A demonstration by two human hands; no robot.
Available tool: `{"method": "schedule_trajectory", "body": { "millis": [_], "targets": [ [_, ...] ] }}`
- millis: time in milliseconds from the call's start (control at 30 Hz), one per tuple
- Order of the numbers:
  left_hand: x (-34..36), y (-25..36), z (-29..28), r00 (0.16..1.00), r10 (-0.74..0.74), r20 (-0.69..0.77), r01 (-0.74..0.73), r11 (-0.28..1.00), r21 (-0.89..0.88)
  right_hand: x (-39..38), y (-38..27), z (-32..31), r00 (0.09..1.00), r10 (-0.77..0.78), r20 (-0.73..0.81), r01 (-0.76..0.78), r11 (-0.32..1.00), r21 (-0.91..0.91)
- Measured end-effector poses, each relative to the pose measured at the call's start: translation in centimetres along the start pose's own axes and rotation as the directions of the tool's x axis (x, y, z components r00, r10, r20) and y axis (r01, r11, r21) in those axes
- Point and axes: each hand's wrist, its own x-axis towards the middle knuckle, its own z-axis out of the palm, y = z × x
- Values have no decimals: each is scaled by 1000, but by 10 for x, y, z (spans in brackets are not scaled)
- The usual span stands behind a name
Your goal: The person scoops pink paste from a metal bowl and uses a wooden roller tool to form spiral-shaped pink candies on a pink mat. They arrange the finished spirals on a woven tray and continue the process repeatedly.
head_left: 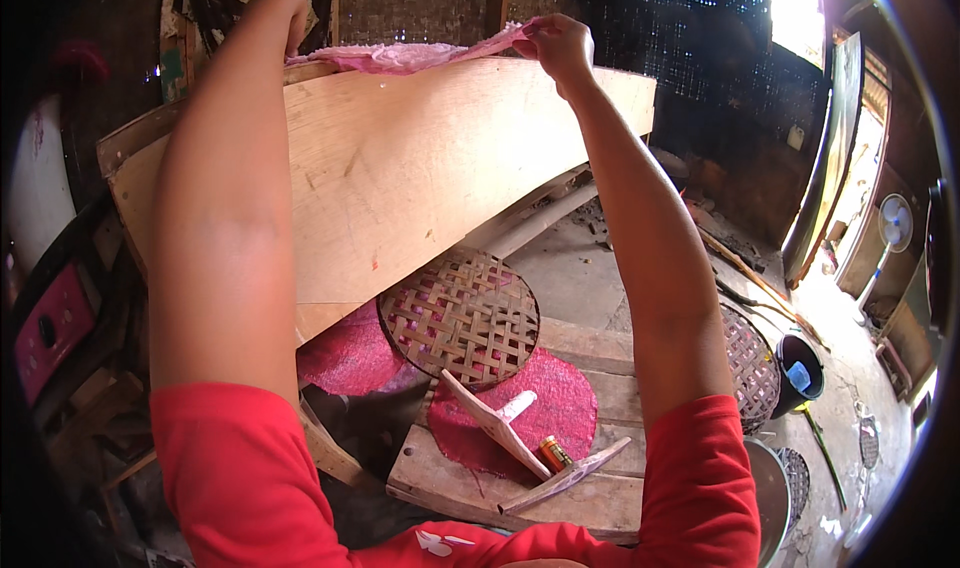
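A thin pink fibrous sheet (400, 58) stretches along the top edge of a large pale wooden board (400, 168), which leans across the middle of the view. My right hand (562, 53) pinches the sheet's right end, thumb and fingers closed. At its left end is my left hand (297, 23), bent downward with the fingertips at the sheet; the forearm hides part of it. Both arms reach far forward. Nearer to me, a round woven bamboo tray (460, 316) rests by the board's lower edge, beside a round pink sheet (515, 418) on a slatted wooden bench (415, 463).
On the bench lie a whitish T-shaped wooden tool (490, 423), a curved wooden piece (570, 476) and a small gold-coloured cylinder (555, 454). To the right are another woven tray (748, 368), a dark bucket (798, 368), a metal basin (768, 498) and a standing fan (893, 223).
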Motion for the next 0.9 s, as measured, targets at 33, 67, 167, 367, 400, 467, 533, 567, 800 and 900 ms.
{"method": "schedule_trajectory", "body": {
  "millis": [33, 67, 167, 367, 400, 467, 533, 567, 800, 900],
  "targets": [
    [0, -1, 0, 1000, -2, 12, 3, 1000, -11, -1, -1, 1, 1000, 12, -10, -12, 999, 32],
    [-1, -1, -1, 1000, -3, 3, 3, 1000, -7, -1, -3, 2, 1000, 1, 0, -1, 1000, 11],
    [-7, -4, 0, 999, -7, -45, 9, 999, 46, -1, -6, 1, 1000, -11, 11, 11, 999, -39],
    [-7, -1, 1, 998, -33, -47, 40, 987, 152, 1, -6, -3, 999, 38, 16, -37, 998, -53],
    [-2, -1, 0, 999, -39, -29, 43, 990, 134, 1, -5, -3, 998, 52, 24, -51, 998, -47],
    [15, -3, -1, 998, -62, 20, 59, 992, 108, 3, -4, -2, 997, 78, 15, -78, 997, -31],
    [38, -5, -2, 994, -62, 85, 51, 991, 126, 5, -2, -2, 998, 66, 1, -66, 997, -50],
    [50, -7, -4, 990, -48, 133, 29, 990, 138, 7, -1, -3, 998, 60, -6, -61, 996, -61],
    [82, -16, -5, 856, 493, 156, -126, 491, -862, 23, 17, -18, 994, -61, -94, 55, 996, -70],
    [53, -4, -8, 852, 490, -187, -363, 292, -885, 31, 17, -43, 981, -170, -93, 168, 985, -23]
  ]
}}
